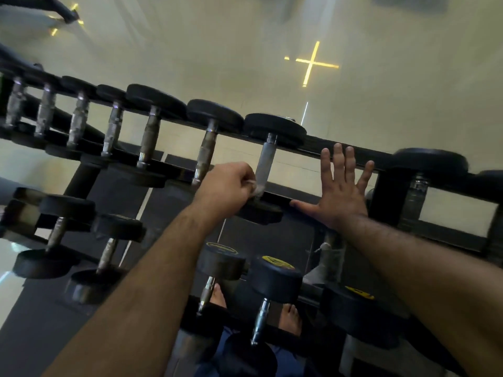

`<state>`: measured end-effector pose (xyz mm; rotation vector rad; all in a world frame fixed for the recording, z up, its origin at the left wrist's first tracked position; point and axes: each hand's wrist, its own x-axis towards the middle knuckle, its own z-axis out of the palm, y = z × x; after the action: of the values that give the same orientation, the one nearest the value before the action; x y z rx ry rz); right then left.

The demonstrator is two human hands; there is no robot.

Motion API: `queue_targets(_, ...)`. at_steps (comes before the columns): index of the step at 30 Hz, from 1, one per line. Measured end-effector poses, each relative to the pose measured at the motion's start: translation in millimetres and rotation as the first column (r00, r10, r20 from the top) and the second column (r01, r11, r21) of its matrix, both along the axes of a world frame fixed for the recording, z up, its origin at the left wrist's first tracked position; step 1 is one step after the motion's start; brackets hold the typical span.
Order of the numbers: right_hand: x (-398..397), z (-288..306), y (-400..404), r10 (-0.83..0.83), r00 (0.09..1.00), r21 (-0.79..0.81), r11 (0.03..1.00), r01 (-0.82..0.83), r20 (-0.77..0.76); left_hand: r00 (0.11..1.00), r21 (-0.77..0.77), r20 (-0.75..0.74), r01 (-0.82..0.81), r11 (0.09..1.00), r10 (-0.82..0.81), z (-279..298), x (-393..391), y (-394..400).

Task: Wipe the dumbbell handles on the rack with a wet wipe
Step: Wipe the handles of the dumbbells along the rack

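A black dumbbell rack [351, 155] runs across the view with a top row of several black-headed dumbbells. My left hand [227, 187] grips a white wet wipe [255, 187] against the near end of one steel handle [265, 164], seventh from the left. My right hand [340, 194] is spread flat with straight fingers over the bare gap of the top tier, just right of that dumbbell, its thumb on the front rail. The handles further left [149, 137] look dull and worn.
Lower tiers hold more dumbbells [215, 273], some with yellow end labels [277, 261]. A larger dumbbell [430, 164] sits at the top right. A mirror behind reflects a yellow cross of light [313, 63]. My bare feet [291, 317] show below the rack.
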<state>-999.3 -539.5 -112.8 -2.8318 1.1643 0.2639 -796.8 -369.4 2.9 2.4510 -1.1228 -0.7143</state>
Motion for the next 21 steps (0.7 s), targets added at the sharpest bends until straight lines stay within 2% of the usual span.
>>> queue_targets(2,1,1,4,-0.064,0.992,0.036,0.998,0.06,0.105,0.973,-0.194,-0.105,-0.223,0.955,0.206,1,-4,15)
queue_targets(3,4,2,9,-0.131,0.967,0.082,0.99,0.115,0.217,0.914,-0.284,-0.228,-0.392,0.875,0.335,5,-5,23)
queue_targets(4,10,5,17,-0.197,0.913,0.134,0.978,0.159,0.358,0.819,-0.326,-0.377,-0.555,0.766,0.433,9,-5,32)
queue_targets(6,31,18,42,-0.21,0.761,0.181,0.976,0.124,0.614,0.605,-0.286,-0.607,-0.771,0.569,0.515,15,-7,50)
queue_targets(7,47,28,57,-0.155,0.735,0.173,0.984,0.052,0.66,0.516,-0.24,-0.668,-0.832,0.501,0.536,18,-7,57)
queue_targets(8,65,42,72,-0.083,0.757,0.175,0.984,-0.042,0.648,0.44,-0.204,-0.709,-0.876,0.437,0.552,20,-5,63)
queue_targets(10,101,70,98,0.08,0.883,0.207,0.959,-0.195,0.462,0.321,-0.168,-0.771,-0.936,0.31,0.55,22,2,74)
queue_targets(12,131,87,118,0.186,0.973,0.229,0.95,-0.214,0.14,0.261,-0.154,-0.813,-0.958,0.241,0.521,25,11,82)
queue_targets(14,150,93,130,0.218,0.972,0.223,0.956,-0.193,-0.093,0.252,-0.142,-0.823,-0.959,0.246,0.509,30,18,88)
queue_targets(16,161,93,136,0.234,0.94,0.246,0.954,-0.172,-0.249,0.273,-0.147,-0.817,-0.95,0.275,0.507,33,24,92)
queue_targets(18,166,92,140,0.258,0.904,0.248,0.952,-0.178,-0.342,0.289,-0.155,-0.806,-0.945,0.286,0.517,34,27,96)
queue_targets(21,166,85,144,0.25,0.921,0.215,0.958,-0.191,-0.298,0.301,-0.177,-0.808,-0.944,0.279,0.506,34,29,98)
